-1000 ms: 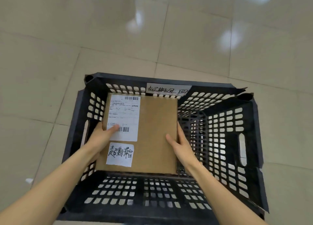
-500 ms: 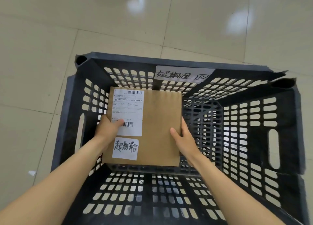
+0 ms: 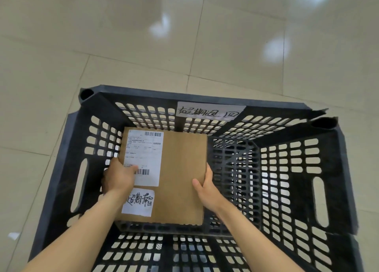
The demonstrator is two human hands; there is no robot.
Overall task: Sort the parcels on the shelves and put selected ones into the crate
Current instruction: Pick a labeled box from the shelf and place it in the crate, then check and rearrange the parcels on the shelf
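A: Where's the parcel (image 3: 176, 175) sitting?

B: Down inside the black crate (image 3: 328, 169), toward its left half, lying flat with its top face up. Whether it rests on the crate floor or hangs just above it, I can't tell.

A: And the hands?

B: Both on it. The left hand (image 3: 118, 178) grips the left edge, thumb laid across the white shipping label (image 3: 146, 159). The right hand (image 3: 206, 187) holds the right edge, thumb on top and fingers tucked round the side. So each one is clamped on the box, with both forearms reaching in over the near wall.

A: Anything else on the parcel?

B: A smaller white sticker (image 3: 139, 203) with handwritten characters, just below the shipping label, partly covered by the left wrist.

A: The crate itself?

B: Slotted walls, a handle slot on each side, and a handwritten paper tag (image 3: 209, 112) on the far wall. It stands on pale floor tiles (image 3: 225, 36). A small white scrap (image 3: 14, 235) lies on the floor beside its left near corner
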